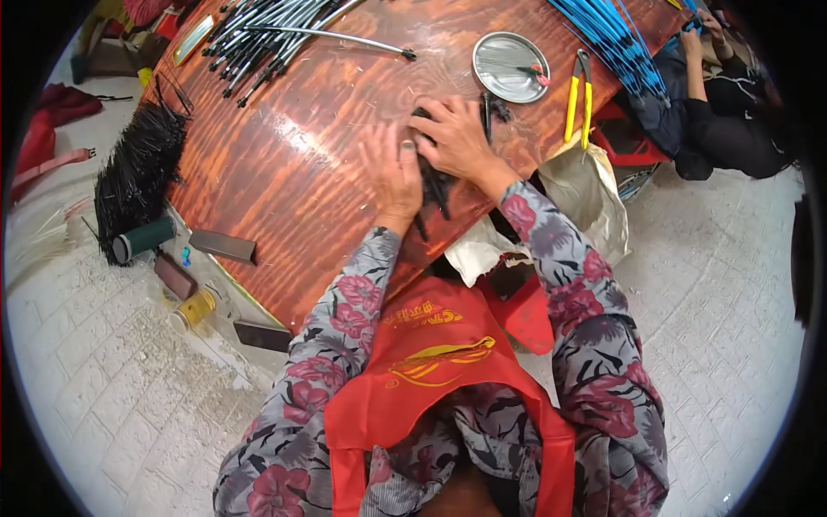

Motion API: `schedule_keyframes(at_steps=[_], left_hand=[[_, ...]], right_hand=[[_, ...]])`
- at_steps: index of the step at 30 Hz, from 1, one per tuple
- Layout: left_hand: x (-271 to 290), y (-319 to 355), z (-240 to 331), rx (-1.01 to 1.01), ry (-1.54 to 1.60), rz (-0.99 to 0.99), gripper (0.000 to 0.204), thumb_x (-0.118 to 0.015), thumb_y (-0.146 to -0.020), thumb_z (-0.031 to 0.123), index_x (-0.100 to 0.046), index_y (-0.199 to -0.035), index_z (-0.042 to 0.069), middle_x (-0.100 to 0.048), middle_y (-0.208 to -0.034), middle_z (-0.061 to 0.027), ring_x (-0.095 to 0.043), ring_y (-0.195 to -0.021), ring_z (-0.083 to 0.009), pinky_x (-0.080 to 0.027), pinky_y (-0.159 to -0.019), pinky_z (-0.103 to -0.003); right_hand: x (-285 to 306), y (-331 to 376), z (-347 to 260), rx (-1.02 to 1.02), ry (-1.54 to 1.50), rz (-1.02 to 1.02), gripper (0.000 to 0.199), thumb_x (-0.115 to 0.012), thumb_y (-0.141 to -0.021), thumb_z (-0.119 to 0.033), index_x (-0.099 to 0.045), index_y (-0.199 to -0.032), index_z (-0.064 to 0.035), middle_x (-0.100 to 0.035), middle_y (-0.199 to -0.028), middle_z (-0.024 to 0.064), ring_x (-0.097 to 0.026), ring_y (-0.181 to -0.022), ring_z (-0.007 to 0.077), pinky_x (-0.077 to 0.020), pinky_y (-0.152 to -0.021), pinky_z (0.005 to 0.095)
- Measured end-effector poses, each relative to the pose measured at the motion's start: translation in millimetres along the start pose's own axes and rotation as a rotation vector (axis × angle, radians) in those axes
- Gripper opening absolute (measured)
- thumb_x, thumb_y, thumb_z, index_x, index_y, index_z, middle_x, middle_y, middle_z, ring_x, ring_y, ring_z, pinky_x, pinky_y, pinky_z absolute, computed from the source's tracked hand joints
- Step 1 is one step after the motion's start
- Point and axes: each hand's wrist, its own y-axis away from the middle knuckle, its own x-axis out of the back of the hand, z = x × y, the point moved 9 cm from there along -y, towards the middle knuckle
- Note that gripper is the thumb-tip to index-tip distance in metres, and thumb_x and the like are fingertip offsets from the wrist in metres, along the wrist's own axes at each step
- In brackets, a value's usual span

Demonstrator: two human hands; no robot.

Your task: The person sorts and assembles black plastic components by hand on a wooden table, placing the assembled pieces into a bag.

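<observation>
Several short black stick-like pieces [436, 188] lie in a loose pile at the table's near edge, partly hidden under my hands. My left hand [392, 168] rests along the left side of the pile, its fingers stretched out and a little blurred. From the right, my right hand [457, 142] reaches across the top, fingers apart and slightly bent, touching the pieces. The fingertips of the two hands nearly meet. A few more black pieces [493, 110] lie just beyond the right hand. Farther off stands a round metal dish [510, 69] holding thin wires and a small red item.
Yellow-handled pliers [578, 102] lie right on the reddish wooden table [284, 198]. Black-tipped rods [267, 47] are heaped at far left, blue rods [607, 43] at far right. A black bristly bundle [142, 168] hangs at the left edge. Another person [724, 103] works at right.
</observation>
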Motion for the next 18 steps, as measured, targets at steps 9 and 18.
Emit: schedule_keyframes(at_steps=[9, 18], left_hand=[[-87, 61, 101, -0.128, 0.075, -0.125, 0.042, -0.049, -0.094, 0.022, -0.05, -0.131, 0.002, -0.041, -0.141, -0.023, -0.03, -0.138, -0.0406, -0.015, -0.114, -0.056], [-100, 71, 143, -0.257, 0.247, -0.337, 0.045, -0.055, -0.086, 0.012, -0.051, -0.13, 0.004, -0.045, -0.136, -0.0222, -0.033, -0.135, -0.0412, -0.021, -0.113, -0.055]], right_hand=[[87, 128, 53, -0.122, 0.056, 0.047, 0.029, -0.066, -0.071, -0.015, -0.067, -0.1, -0.0148, -0.057, -0.117, 0.0053, -0.05, -0.106, 0.0292, -0.0393, -0.086, 0.0448], [129, 129, 123, -0.438, 0.017, 0.182, 0.024, -0.068, -0.072, -0.013, -0.067, -0.095, -0.0078, -0.057, -0.11, 0.0132, -0.051, -0.106, 0.0335, -0.0433, -0.086, 0.0456]])
